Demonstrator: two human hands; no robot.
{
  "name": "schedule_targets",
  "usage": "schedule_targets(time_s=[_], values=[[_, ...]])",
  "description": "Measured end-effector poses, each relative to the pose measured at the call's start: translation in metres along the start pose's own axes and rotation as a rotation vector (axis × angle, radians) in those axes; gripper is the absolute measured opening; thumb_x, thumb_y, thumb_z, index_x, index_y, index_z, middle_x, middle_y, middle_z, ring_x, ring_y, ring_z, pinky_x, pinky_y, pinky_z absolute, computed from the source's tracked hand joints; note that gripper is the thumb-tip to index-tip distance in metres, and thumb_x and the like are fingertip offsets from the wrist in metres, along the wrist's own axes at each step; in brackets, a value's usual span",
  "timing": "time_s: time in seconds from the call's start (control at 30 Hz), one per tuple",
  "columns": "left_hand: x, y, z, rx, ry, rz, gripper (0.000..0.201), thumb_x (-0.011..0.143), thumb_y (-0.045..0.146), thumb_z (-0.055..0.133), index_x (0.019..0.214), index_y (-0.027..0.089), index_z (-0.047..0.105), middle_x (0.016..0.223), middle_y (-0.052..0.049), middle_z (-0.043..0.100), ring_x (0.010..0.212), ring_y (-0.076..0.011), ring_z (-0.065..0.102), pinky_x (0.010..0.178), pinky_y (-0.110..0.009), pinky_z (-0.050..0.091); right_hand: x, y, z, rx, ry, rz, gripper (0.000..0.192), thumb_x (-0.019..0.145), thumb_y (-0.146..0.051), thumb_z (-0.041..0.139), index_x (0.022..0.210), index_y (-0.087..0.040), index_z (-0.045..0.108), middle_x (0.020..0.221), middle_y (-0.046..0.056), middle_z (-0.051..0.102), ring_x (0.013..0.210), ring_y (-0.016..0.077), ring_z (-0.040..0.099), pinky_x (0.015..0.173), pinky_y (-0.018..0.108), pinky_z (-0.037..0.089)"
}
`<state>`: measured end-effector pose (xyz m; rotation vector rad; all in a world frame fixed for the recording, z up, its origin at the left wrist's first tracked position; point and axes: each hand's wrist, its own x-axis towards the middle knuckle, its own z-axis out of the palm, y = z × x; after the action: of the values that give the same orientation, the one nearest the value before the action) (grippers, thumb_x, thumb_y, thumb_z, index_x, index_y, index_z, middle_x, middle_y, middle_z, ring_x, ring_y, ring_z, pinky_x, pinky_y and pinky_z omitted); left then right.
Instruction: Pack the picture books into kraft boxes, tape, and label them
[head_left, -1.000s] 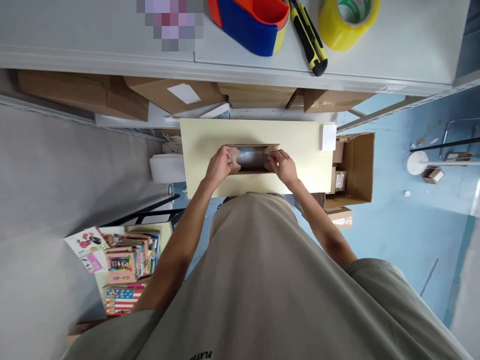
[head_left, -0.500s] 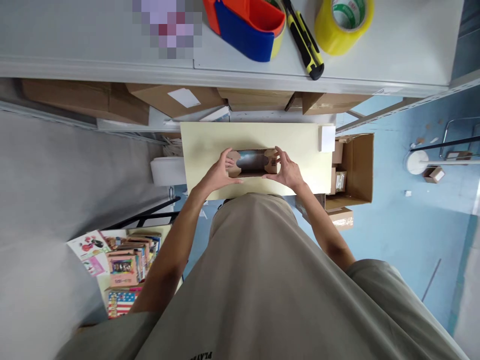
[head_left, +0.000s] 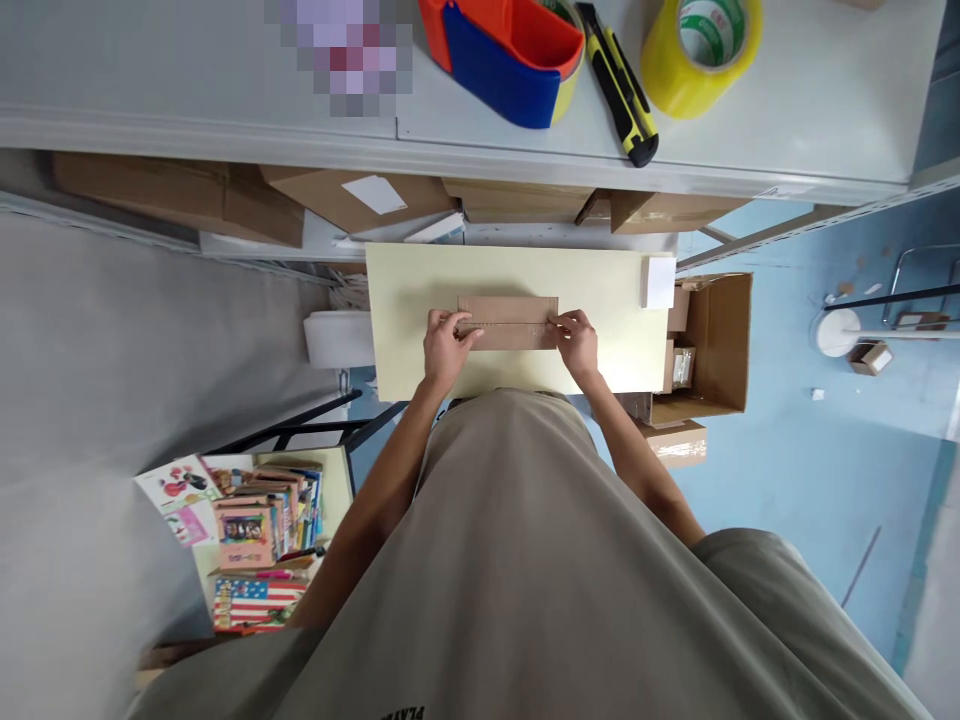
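Note:
A small brown cardboard box stands on the pale yellow tabletop. Its two long top flaps lie folded inward and meet along a seam in the middle. At the box's left end, my left hand pinches the flap edges with thumb and fingers. My right hand does the same at the right end, its fingertips near the seam. The inside of the box is hidden under the flaps.
On the shelf above lie a red and blue tape dispenser, a yellow-black utility knife and a yellow tape roll. A white box sits at the table's right. Beyond is a large open carton; books are lower left.
The box stood open at the top, its inside showing; now the long flaps are folded over it. Both hands have shifted from gripping the ends to pinching near the seam.

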<state>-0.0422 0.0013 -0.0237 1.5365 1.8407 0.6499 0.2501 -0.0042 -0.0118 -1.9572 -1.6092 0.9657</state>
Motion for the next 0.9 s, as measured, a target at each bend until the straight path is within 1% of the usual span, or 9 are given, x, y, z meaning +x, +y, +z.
schedule_targets(time_s=[0.1,0.2,0.37,0.43,0.57,0.67,0.77,0.83,0.9], values=[[-0.001,0.003,0.005,-0.01,0.039,-0.037,0.034,0.087,0.017,0.096,0.116,0.026,0.081,0.12,-0.008,0.064,0.092,-0.0215,0.071,0.101,-0.04,0.062,0.0,-0.002,0.003,0.065,0.058,0.075,0.023,0.105,-0.029,0.068,0.108,-0.022,0.089,0.121,0.011,0.078,0.091,0.0212,0.08,0.09,0.038,0.068],[0.004,0.003,0.003,-0.035,0.031,-0.065,0.034,0.084,0.016,0.097,0.113,0.025,0.082,0.121,-0.008,0.066,0.087,-0.0196,0.07,0.1,-0.039,0.063,0.003,-0.006,0.001,0.104,0.062,0.124,0.019,0.101,-0.028,0.072,0.105,-0.022,0.09,0.121,0.011,0.08,0.089,0.0211,0.081,0.087,0.036,0.065],[0.015,-0.006,-0.009,-0.176,-0.056,-0.108,0.01,0.094,0.022,0.081,0.104,0.022,0.084,0.11,-0.007,0.076,0.086,-0.0191,0.074,0.095,-0.036,0.064,0.005,-0.01,-0.008,0.161,0.04,0.177,0.014,0.098,-0.025,0.076,0.101,-0.022,0.089,0.119,0.01,0.084,0.09,0.0222,0.082,0.085,0.034,0.064],[0.017,-0.007,-0.01,-0.211,-0.07,-0.135,0.009,0.095,0.024,0.077,0.101,0.022,0.084,0.107,-0.007,0.079,0.087,-0.0192,0.076,0.094,-0.035,0.064,0.007,-0.011,-0.008,0.162,0.046,0.22,0.012,0.097,-0.023,0.076,0.099,-0.022,0.088,0.118,0.009,0.086,0.089,0.0226,0.083,0.084,0.034,0.063],[0.021,0.001,-0.005,-0.148,-0.019,-0.192,0.009,0.094,0.022,0.077,0.098,0.021,0.085,0.111,-0.007,0.081,0.083,-0.0181,0.076,0.093,-0.033,0.063,0.011,-0.016,-0.004,0.132,0.076,0.248,0.012,0.098,-0.021,0.075,0.1,-0.021,0.087,0.12,0.01,0.086,0.088,0.022,0.083,0.085,0.034,0.063],[0.022,0.011,-0.009,-0.077,-0.037,-0.205,0.009,0.095,0.019,0.076,0.099,0.02,0.085,0.114,-0.009,0.081,0.086,-0.0192,0.077,0.096,-0.034,0.062,0.008,-0.021,-0.004,0.056,0.055,0.216,0.015,0.1,-0.02,0.072,0.104,-0.019,0.086,0.122,0.012,0.086,0.09,0.0224,0.083,0.087,0.034,0.063],[0.023,0.022,-0.025,-0.017,-0.102,-0.161,0.01,0.096,0.018,0.075,0.101,0.021,0.084,0.116,-0.011,0.081,0.095,-0.024,0.079,0.103,-0.039,0.063,0.002,-0.033,-0.012,-0.041,0.015,0.143,0.019,0.103,-0.022,0.067,0.109,-0.019,0.085,0.124,0.015,0.085,0.094,0.0252,0.083,0.087,0.037,0.065],[0.03,0.033,-0.038,-0.004,-0.079,-0.077,0.012,0.095,0.017,0.076,0.104,0.022,0.083,0.118,-0.012,0.081,0.107,-0.029,0.08,0.11,-0.045,0.062,0.005,-0.05,-0.024,-0.093,0.062,0.016,0.021,0.106,-0.027,0.065,0.112,-0.02,0.085,0.129,0.016,0.083,0.103,0.0283,0.083,0.094,0.041,0.066],[0.045,0.052,-0.051,-0.036,0.003,0.047,0.015,0.096,0.018,0.075,0.107,0.023,0.082,0.119,-0.012,0.081,0.118,-0.0318,0.078,0.115,-0.049,0.062,0.018,-0.079,-0.042,-0.118,0.174,-0.175,0.026,0.11,-0.032,0.061,0.118,-0.022,0.084,0.134,0.017,0.081,0.117,0.0319,0.081,0.106,0.047,0.065]])
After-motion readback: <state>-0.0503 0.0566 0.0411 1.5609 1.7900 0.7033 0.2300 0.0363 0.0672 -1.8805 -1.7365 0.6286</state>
